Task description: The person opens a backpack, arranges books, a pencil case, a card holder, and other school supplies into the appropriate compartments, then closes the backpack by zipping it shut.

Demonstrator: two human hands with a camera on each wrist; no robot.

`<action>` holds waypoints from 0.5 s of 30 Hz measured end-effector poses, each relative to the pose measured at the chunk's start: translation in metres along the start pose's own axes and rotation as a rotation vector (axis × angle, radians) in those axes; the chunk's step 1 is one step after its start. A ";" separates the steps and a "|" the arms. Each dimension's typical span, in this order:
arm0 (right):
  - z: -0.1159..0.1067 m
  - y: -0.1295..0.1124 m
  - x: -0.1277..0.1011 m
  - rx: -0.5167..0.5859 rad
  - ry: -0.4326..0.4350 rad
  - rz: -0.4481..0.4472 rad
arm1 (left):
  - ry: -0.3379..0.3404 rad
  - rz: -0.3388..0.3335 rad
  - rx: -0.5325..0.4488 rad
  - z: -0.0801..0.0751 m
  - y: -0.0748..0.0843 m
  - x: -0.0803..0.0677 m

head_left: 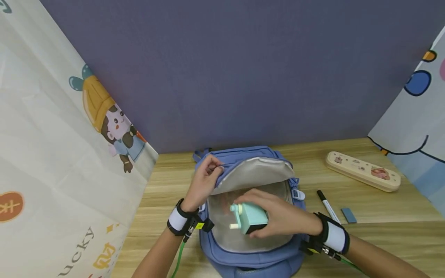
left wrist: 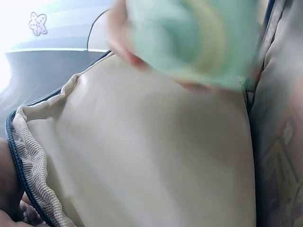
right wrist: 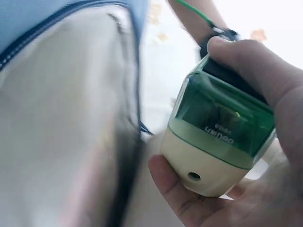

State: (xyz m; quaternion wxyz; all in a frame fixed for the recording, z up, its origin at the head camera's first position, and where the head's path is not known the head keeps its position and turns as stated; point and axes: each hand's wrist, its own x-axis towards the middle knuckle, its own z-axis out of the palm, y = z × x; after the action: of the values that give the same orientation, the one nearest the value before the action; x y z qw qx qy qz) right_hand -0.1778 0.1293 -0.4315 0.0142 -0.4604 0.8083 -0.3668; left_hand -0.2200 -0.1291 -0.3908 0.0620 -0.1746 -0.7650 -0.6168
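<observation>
A blue backpack (head_left: 252,260) lies on the wooden table, its main compartment unzipped and its pale lining showing. My left hand (head_left: 206,175) pinches the edge of the raised flap (head_left: 259,173) at its left side. In my right hand (head_left: 274,214) is a mint-green crank pencil sharpener (head_left: 253,217), gripped between thumb and fingers over the opening. The right wrist view shows the sharpener's green see-through drawer (right wrist: 222,113) and a cream face with a small round hole. In the left wrist view the sharpener (left wrist: 203,42) is blurred above the lining.
To the right on the table lie a cream pencil case (head_left: 363,172) with cartoon prints, a black-capped white marker (head_left: 328,206) and a small blue-grey block (head_left: 349,215). A dark panel (head_left: 243,77) stands behind, with printed curtains (head_left: 62,135) at the sides.
</observation>
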 end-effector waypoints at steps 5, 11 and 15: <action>0.024 0.014 0.025 -0.134 -0.064 0.005 | -0.009 0.019 0.011 -0.001 0.003 0.000; 0.043 0.030 0.045 -0.320 -0.114 0.083 | -0.037 0.041 0.046 -0.001 0.003 -0.002; 0.049 0.038 0.058 -0.383 -0.137 0.094 | -0.043 0.051 0.054 -0.001 0.005 -0.004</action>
State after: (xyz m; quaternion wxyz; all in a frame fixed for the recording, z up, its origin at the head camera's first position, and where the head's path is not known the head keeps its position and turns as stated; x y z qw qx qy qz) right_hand -0.2217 0.0687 -0.4721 -0.0017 -0.4403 0.8810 -0.1734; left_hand -0.2148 -0.1295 -0.3872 0.0659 -0.2055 -0.7779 -0.5901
